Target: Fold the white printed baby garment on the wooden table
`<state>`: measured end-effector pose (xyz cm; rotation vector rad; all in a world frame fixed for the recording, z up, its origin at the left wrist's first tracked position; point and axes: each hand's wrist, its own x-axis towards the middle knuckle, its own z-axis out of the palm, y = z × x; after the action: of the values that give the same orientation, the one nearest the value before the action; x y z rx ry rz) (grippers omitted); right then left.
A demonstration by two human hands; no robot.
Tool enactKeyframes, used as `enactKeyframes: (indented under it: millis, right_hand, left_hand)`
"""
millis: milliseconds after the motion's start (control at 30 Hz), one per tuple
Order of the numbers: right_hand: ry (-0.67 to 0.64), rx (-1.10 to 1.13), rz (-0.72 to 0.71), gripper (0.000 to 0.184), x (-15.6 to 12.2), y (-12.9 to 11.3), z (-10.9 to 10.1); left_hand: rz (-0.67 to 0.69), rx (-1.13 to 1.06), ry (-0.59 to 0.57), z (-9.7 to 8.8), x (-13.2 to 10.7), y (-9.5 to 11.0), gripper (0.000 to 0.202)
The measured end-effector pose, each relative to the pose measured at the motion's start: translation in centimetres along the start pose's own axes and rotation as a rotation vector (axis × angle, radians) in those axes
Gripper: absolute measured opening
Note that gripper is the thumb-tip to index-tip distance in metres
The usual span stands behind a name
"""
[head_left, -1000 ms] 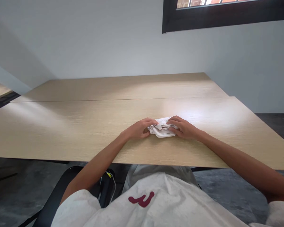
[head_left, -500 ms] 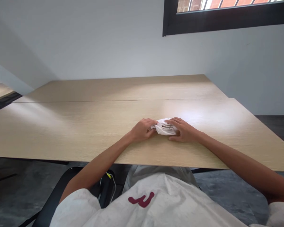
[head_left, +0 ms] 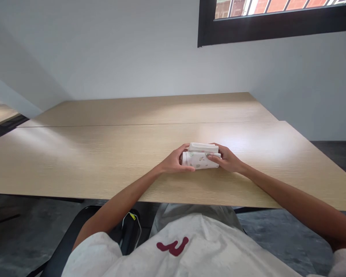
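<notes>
A small white cloth (head_left: 201, 157) with a faint printed pattern lies folded into a tight bundle on the wooden table (head_left: 103, 154), near its front edge. My left hand (head_left: 174, 161) grips the bundle's left end, fingers curled around it. My right hand (head_left: 227, 158) holds the right end, its fingers closed over the top fold. The cloth stands as a compact, layered roll between the two hands.
The table is made of two light wood tops joined by a seam (head_left: 132, 124), set against a white wall. A dark-framed window (head_left: 276, 19) is at the upper right. A black chair (head_left: 75, 234) shows below the table's edge, over dark flooring.
The loose, crumpled cloth has been folded over into a neat, thicker bundle. Both hands shifted from pressing on it to gripping its two ends.
</notes>
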<state>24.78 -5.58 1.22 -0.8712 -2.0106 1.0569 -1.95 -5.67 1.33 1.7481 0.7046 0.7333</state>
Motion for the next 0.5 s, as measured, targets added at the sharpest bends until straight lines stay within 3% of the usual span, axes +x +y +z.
enactKeyframes:
  millis: [133,233,300,367,500]
  right_hand:
    - [0.027,-0.103,-0.086,0.035,-0.4,-0.1,0.4]
    - [0.154,-0.329,-0.358,0.038,-0.6,0.2,0.4]
    - [0.180,-0.509,-0.552,0.043,-0.5,0.5,0.1]
    - [0.105,-0.639,-0.612,0.050,-0.4,0.6,-0.3]
    - [-0.134,-0.653,-0.503,0.053,-0.2,0.5,-1.2]
  left_hand:
    - [0.074,0.275,0.132,0.4,-0.3,-0.3,0.079]
    - [0.275,0.547,0.272,0.1,-0.1,-0.5,0.056]
    - [0.382,0.706,0.298,-0.3,0.0,-0.3,0.046]
    - [0.378,0.830,0.227,-0.7,-0.1,0.2,0.052]
    - [0.271,0.897,-0.087,-1.4,-0.5,0.9,0.073]
